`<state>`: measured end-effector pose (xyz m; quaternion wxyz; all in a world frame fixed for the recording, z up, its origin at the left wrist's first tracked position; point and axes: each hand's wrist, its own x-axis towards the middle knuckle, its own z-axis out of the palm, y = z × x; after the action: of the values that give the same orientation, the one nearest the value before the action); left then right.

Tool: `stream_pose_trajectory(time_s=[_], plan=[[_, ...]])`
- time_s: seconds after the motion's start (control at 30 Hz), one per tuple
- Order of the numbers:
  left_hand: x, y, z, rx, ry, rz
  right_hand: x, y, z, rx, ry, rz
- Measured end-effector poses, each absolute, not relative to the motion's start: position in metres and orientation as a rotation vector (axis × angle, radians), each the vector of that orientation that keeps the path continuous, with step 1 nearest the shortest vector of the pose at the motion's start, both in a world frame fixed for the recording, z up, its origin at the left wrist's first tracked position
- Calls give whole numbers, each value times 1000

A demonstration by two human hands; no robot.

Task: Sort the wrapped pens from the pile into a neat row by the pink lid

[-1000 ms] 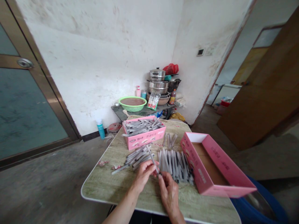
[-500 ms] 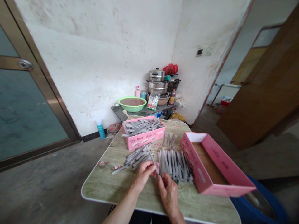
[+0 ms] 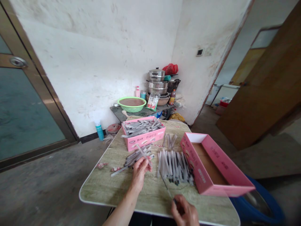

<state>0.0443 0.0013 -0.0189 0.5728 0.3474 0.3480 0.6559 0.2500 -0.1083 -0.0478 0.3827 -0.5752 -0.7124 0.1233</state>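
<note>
My left hand is closed around a pale, translucent pen barrel, which slants up and to the left. Low at the table's front, my right hand pinches the dark end of a thin, refill-like stick. Part of that stick is blurred. Under and beyond my left fingers lies a loose pile of pens. To its right, a row of pens with dark tips lies side by side. A pink box full of similar pens stands behind the pile.
A second pink box, its brown bottom showing, sits along the right of the wood-patterned table. Several more pens lie between the boxes. Against the wall, a low dark stand holds a green basin and stacked pots.
My hands have parted. The right has drawn back toward the table's front edge with the thin stick, while the left has shifted slightly left and up, still gripping the pen barrel.
</note>
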Motion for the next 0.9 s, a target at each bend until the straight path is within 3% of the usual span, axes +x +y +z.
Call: stream_pose_trajectory(time_s=[0.23,0.5,0.9], plan=[[62,5,-15,1144,992,1260,274,-86,-32,-1897,-1426,242],[115,25,3,1575,1318,982,251,-34,3,-2308,-1513,86],[132,24,8,1807,1398,1048,258,-31,-6,-2174,-1605,-158]])
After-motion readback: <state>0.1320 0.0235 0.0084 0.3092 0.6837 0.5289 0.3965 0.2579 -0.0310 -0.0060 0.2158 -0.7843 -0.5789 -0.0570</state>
